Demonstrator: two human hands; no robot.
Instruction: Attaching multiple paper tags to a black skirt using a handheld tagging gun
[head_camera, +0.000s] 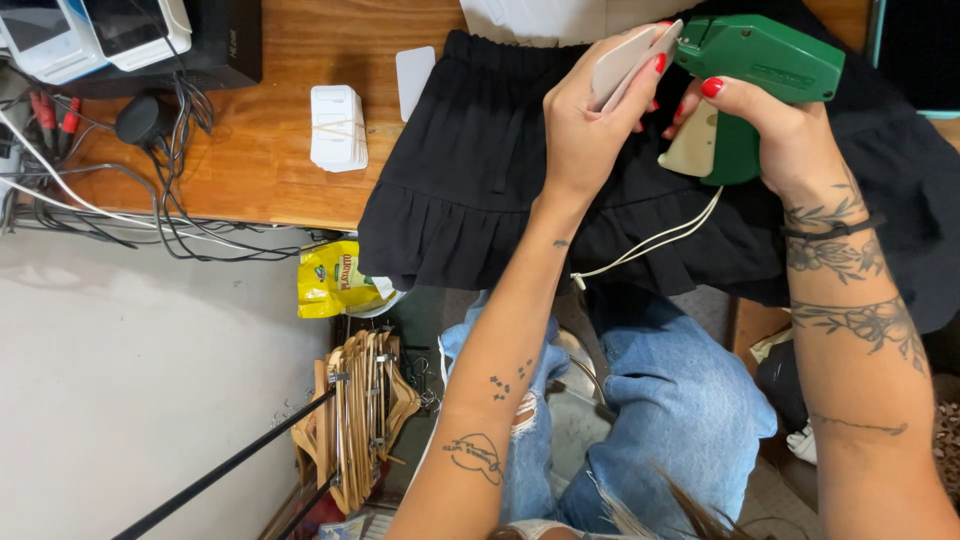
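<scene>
Pinching a pale card tag (622, 62), left hand (580, 130); right hand (780, 125) gripping green tagging gun (770, 62).

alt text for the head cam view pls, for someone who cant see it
Seen from above, a person's right hand grips a green tagging gun while the left hand holds a pale card tag to its tip, over a black ruffled skirt on a wooden table. A banded stack of white tags lies to the left.

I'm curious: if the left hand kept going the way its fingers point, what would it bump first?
Probably the green tagging gun: the left hand holds a card right at its nose, though depth is unclear.
</scene>
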